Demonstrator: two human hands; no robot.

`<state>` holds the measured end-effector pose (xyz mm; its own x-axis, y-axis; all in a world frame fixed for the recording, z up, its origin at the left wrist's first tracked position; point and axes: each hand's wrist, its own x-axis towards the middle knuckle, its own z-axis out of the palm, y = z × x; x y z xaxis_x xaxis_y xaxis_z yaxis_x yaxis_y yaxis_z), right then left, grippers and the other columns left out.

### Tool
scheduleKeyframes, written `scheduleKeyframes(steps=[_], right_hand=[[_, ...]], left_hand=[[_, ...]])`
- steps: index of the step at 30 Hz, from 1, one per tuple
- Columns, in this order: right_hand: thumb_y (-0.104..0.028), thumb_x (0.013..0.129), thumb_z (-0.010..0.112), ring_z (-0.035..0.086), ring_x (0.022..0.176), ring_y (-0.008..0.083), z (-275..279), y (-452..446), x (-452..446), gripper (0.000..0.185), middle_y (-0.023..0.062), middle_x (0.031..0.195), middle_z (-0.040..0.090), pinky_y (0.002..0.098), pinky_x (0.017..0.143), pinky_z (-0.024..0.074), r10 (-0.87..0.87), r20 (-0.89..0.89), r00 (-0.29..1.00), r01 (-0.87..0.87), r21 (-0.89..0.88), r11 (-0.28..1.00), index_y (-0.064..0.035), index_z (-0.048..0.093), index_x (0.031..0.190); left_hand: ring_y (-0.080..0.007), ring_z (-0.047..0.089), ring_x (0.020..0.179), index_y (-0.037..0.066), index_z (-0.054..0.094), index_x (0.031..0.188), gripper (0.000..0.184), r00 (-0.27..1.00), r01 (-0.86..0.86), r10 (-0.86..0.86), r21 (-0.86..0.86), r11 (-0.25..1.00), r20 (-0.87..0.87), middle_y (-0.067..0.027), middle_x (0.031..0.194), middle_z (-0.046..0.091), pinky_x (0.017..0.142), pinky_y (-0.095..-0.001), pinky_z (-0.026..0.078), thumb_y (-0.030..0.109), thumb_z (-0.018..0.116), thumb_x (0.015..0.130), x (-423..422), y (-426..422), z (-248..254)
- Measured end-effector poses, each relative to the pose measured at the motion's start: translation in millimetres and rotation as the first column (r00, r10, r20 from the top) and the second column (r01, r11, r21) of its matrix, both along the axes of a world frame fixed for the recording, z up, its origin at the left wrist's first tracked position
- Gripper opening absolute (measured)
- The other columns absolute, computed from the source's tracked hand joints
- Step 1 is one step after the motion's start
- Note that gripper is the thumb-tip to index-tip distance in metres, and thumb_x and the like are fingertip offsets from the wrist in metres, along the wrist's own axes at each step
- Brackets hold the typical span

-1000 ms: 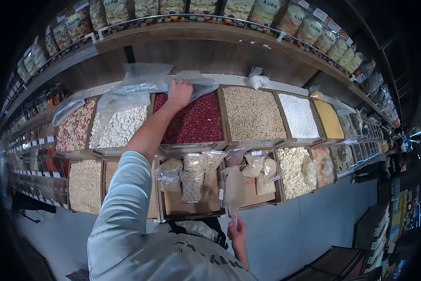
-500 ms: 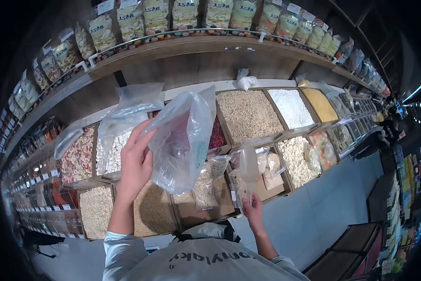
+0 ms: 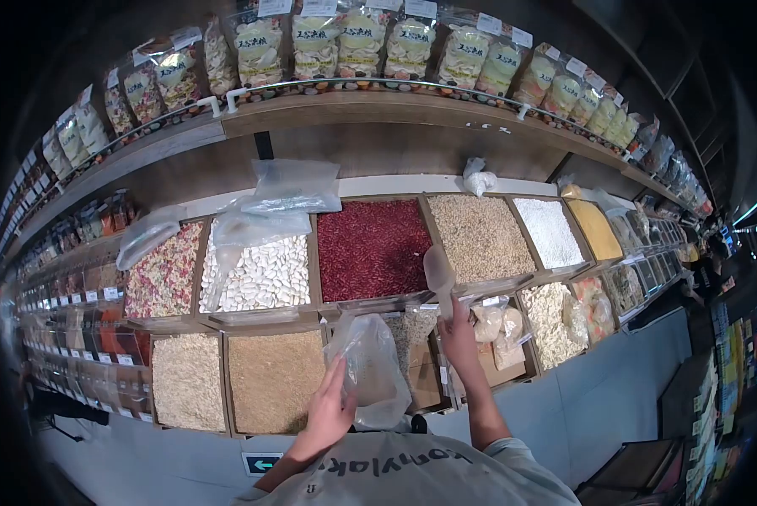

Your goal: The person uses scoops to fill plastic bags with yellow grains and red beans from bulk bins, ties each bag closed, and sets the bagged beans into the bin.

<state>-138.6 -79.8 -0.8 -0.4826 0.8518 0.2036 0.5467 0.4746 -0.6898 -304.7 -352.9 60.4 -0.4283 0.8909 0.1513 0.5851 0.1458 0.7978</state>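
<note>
My left hand (image 3: 331,410) is low in front of my shirt, with its fingers closed on the side of a clear plastic bag (image 3: 375,367). The bag hangs open and looks empty. Held up by its handle in my right hand (image 3: 459,337) is a translucent plastic scoop (image 3: 438,270). Its bowl appears over the right edge of the bin of dark red beans (image 3: 366,249); whether it touches them I cannot tell. Beside that bin are large white beans (image 3: 265,270) on the left and beige grain (image 3: 480,232) on the right.
Packed bags (image 3: 315,46) line a railed wooden shelf (image 3: 353,105) behind the bins. More plastic bags (image 3: 290,190) lie at the back. Front bins hold brown grain (image 3: 277,379) and pale flakes (image 3: 187,379). A person in dark clothes (image 3: 703,274) is far right.
My left hand has lowered the bag toward my body, uncovering the red beans. My right hand has raised the scoop toward their bin. The view has shifted left and slightly up.
</note>
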Motion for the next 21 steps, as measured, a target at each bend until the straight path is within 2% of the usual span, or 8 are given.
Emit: scheduleKeyframes(steps=[1,3,5,7,9,17,19,21], right_hand=[[-0.014,0.093,0.058,0.066,0.084,0.0451,-2.3,8.4,-6.8,0.062,0.0307,0.109,0.063,0.0515,0.074,0.0518,-0.026,0.199,0.98,0.014,0.061,0.998,-0.0052,0.033,0.148],[-0.018,0.092,0.061,0.064,0.088,0.0474,2.9,12.3,-24.8,0.061,0.0276,0.106,0.065,0.0524,0.076,0.0516,-0.062,0.196,0.979,0.039,0.119,0.992,-0.0065,0.037,0.146],[-0.019,0.09,0.062,0.066,0.086,0.0439,7.3,14.6,-37.8,0.062,0.0258,0.096,0.067,0.0521,0.074,0.0523,-0.13,0.378,0.917,0.069,0.172,0.983,-0.0084,0.038,0.147],[-0.02,0.089,0.064,0.066,0.083,0.0433,6.3,19.2,-46.5,0.064,0.0246,0.093,0.068,0.0523,0.073,0.0521,-0.133,0.408,0.903,0.064,0.178,0.982,-0.0108,0.038,0.147],[-0.023,0.087,0.066,0.066,0.075,0.042,1.1,22.2,-53.2,0.067,0.0222,0.087,0.069,0.0526,0.071,0.0518,-0.13,0.468,0.874,0.05,0.178,0.983,-0.0157,0.04,0.148],[-0.025,0.087,0.066,0.067,0.073,0.0443,-20.4,26.9,-82.1,0.069,0.0255,0.082,0.068,0.0545,0.065,0.0512,-0.059,0.395,0.917,0.033,0.072,0.997,-0.0156,0.039,0.149],[-0.028,0.088,0.064,0.067,0.075,0.0451,-26.1,28.5,-86.1,0.067,0.0257,0.083,0.068,0.0532,0.07,0.0536,-0.017,0.291,0.957,0.019,-0.004,1.0,-0.0095,0.04,0.147],[-0.027,0.088,0.066,0.069,0.079,0.0426,-52.3,40.8,-89.6,0.066,0.0264,0.089,0.069,0.05,0.071,0.0544,0.015,0.188,0.982,-0.005,-0.051,0.999,-0.0069,0.041,0.146]], left_hand=[[-0.0443,0.058,0.116,-0.004,0.031,0.147,0.069,1.0,-0.004,0.004,0.011,1.0,-0.005,-0.0256,0.15,0.037,0.087,-0.0433,0.053,0.002,0.059,0.084,-1.7,3.5,-0.6],[-0.0441,0.06,0.111,-0.006,0.032,0.145,0.068,0.999,0.041,-0.041,0.068,0.997,-0.007,-0.0258,0.151,0.035,0.081,-0.0435,0.054,0.002,0.06,0.084,-6.6,12.8,-9.9],[-0.0437,0.06,0.113,-0.007,0.033,0.144,0.067,0.992,0.055,-0.04,0.13,0.99,-0.116,-0.0269,0.152,0.033,0.08,-0.0429,0.054,0.003,0.062,0.084,-13.2,24.3,-15.3],[-0.0441,0.053,0.124,-0.008,0.033,0.143,0.068,0.989,0.034,-0.044,0.073,0.997,0.139,-0.0282,0.151,0.033,0.094,-0.0405,0.05,0.004,0.064,0.084,-13.5,32.2,-9.0],[-0.0438,0.049,0.129,-0.008,0.033,0.143,0.067,0.994,0.04,-0.052,0.125,0.991,0.096,-0.0289,0.151,0.034,0.1,-0.0402,0.046,0.003,0.064,0.084,-16.2,38.2,-14.4],[-0.0397,0.042,0.137,-0.008,0.038,0.142,0.063,0.978,-0.026,-0.041,0.318,0.948,0.204,-0.0301,0.148,0.038,0.11,-0.0397,0.036,-0.011,0.057,0.081,-36.3,38.2,-32.3],[-0.0365,0.044,0.136,-0.007,0.037,0.144,0.066,0.911,-0.185,0.041,0.319,0.93,0.409,-0.0272,0.147,0.04,0.109,-0.0367,0.036,-0.014,0.055,0.08,-36.5,31.7,-30.6],[-0.0342,0.044,0.136,-0.007,0.037,0.145,0.067,0.949,-0.189,0.076,0.362,0.913,0.304,-0.0251,0.147,0.041,0.107,-0.0342,0.037,-0.014,0.052,0.08,-38.0,32.3,-26.0]])
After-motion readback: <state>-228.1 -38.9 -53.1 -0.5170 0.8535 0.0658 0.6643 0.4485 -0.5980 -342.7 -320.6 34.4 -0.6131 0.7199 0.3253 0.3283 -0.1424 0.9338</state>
